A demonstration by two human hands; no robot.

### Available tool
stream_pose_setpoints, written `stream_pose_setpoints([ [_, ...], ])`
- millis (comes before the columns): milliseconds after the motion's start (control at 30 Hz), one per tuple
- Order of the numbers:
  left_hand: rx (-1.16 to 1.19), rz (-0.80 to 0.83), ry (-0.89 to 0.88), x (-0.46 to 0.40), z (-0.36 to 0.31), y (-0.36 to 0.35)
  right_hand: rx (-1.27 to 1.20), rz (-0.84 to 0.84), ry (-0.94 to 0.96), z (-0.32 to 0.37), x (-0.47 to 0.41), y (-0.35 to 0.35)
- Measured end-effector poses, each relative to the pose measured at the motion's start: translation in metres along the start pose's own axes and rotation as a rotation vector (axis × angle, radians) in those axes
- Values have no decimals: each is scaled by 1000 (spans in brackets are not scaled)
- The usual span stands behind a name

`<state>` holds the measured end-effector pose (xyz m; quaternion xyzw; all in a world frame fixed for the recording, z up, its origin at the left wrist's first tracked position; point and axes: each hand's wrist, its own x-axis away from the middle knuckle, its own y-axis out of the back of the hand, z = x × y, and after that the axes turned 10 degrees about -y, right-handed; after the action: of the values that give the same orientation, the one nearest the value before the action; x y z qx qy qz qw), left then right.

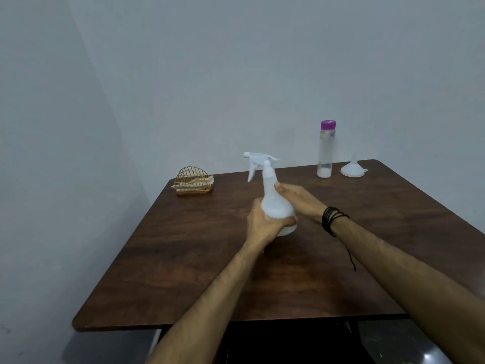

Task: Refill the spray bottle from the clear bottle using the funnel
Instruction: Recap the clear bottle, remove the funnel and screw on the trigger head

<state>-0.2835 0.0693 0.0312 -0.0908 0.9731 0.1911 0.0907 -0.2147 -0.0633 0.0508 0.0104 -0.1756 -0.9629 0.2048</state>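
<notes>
Fingers of the left hand (pixel 265 222) are wrapped round the base of the spray bottle (pixel 275 203), steadying it mid-table; those of the right hand (pixel 296 197) seem curled behind its neck, probably so the trigger head can be unscrewed. On the brown table (pixel 183 258), the capped clear bottle (pixel 325 151) and upturned funnel (pixel 353 168) are parked far right, a napkin holder (pixel 193 181) far left.

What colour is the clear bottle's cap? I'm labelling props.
Purple, on the clear bottle; seen in the head view, the only one.
</notes>
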Motion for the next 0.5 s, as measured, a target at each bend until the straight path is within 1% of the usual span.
stream_pose_setpoints([
  [67,-12,-52,-37,-18,0,7,24,-16,27,-10,-7,-2],
  [167,-63,-118,-99,-45,5,8,100,-89,33,-23,-21,6],
  [300,-96,-170,-130,-82,13,-4,360,-208,-30,-47,-45,25],
  [367,-110,-193,-143,-101,17,-16,515,-208,-106,-60,-61,37],
  [433,-128,-201,-138,-119,24,-30,678,-172,-216,-73,-76,50],
  [500,-138,-200,-118,-136,31,-45,847,-125,-282,-86,-88,58],
])
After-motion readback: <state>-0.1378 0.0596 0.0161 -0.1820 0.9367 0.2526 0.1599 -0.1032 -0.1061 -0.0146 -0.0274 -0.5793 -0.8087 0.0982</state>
